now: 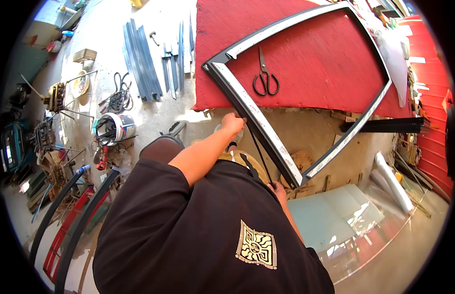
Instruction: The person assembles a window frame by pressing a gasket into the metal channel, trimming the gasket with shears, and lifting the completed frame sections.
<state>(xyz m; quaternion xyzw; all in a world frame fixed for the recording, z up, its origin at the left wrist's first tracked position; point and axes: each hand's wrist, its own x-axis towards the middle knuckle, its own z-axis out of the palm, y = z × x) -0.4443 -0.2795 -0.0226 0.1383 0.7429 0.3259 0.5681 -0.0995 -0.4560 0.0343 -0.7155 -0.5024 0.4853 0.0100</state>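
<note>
A window frame (257, 116), dark with white printed film on its faces, lies partly on a red-covered table (315, 59) and juts over its near edge. A thin black rubber strip (260, 152) runs along the frame's near side, slightly bowed away from it. The fingers of my left hand (233, 123) are closed on the strip's upper part, against the frame. Lower down, near the frame's bottom corner, my right hand (278, 190) pinches the strip; its fingers are partly hidden. Black-handled scissors (264, 78) rest on the red cover inside the frame.
Bluish metal profiles (141, 61) and a hammer (153, 37) lie on the floor at left, with a white bucket (120, 126) nearer. Glass panes (325, 210) lean low at right beside a plastic-wrapped roll (394, 181). Curved black bars (85, 225) stand at lower left.
</note>
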